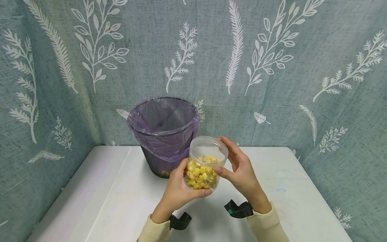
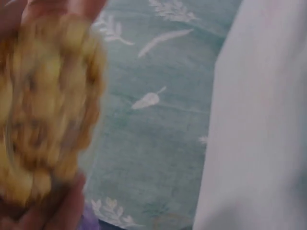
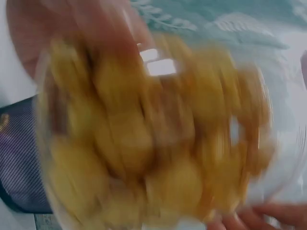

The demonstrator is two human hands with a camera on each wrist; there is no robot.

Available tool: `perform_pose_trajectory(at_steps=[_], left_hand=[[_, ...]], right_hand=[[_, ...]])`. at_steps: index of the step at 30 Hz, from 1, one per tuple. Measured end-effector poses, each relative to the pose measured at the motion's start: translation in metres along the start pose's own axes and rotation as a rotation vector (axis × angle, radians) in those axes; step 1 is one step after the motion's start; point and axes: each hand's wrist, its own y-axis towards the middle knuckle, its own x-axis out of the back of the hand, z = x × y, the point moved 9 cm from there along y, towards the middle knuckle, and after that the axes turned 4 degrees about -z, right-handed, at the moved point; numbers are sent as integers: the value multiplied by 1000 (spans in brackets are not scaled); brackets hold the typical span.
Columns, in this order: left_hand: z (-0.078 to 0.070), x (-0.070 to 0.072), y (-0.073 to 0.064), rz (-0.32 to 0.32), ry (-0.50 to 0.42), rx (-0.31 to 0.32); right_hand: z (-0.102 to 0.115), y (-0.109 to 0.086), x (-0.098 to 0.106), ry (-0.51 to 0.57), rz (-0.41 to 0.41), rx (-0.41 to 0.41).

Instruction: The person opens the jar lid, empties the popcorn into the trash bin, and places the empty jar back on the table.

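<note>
Patterned green cloth (image 1: 208, 64) hung behind the white bench (image 1: 302, 201). The left hand (image 1: 175, 193) and right hand (image 1: 243, 173) gripped the popcorn jar (image 1: 204, 164), right of and nearer than the bin (image 1: 157, 166). The head view showed its rim (image 1: 163, 133), the right wrist only mesh (image 3: 20, 155).

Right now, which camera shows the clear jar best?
The head view: there the clear jar, sharp and nearly whole, is held between the left hand and right hand. The left wrist view cuts it off at the left edge, blurred; the right wrist view gives a large close-up, also blurred.
</note>
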Motion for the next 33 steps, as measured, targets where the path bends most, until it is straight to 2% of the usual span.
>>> perform_pose_trajectory(at_steps=[3, 5, 7, 9, 11, 14, 20, 23, 26, 29, 33], left_hand=[[-3, 3, 0, -115, 123, -14], [-4, 4, -1, -168, 192, -14], [-4, 3, -1, -189, 231, -11], [-4, 3, -1, -184, 245, -4], [-2, 1, -1, -153, 211, 8], [1, -1, 0, -77, 114, 16], [4, -7, -1, 101, -94, 39], [2, -10, -1, 173, -145, 32], [0, -10, 0, 194, -167, 23], [0, -7, 0, 129, -129, 28], [1, 0, -1, -36, 13, 26]], right_hand=[[4, -2, -4, -153, -120, 14], [6, -3, -7, -229, -185, 17], [7, -4, -9, -275, -226, 15], [6, -5, -10, -287, -248, 5], [5, -4, -9, -270, -244, -7], [2, -3, -6, -198, -189, -23], [3, 0, -3, 31, -6, -2], [6, 0, -3, 116, 89, 17], [8, 0, -4, 152, 145, 20], [8, 0, -3, 92, 93, 24], [9, -3, -1, -118, -96, 26]])
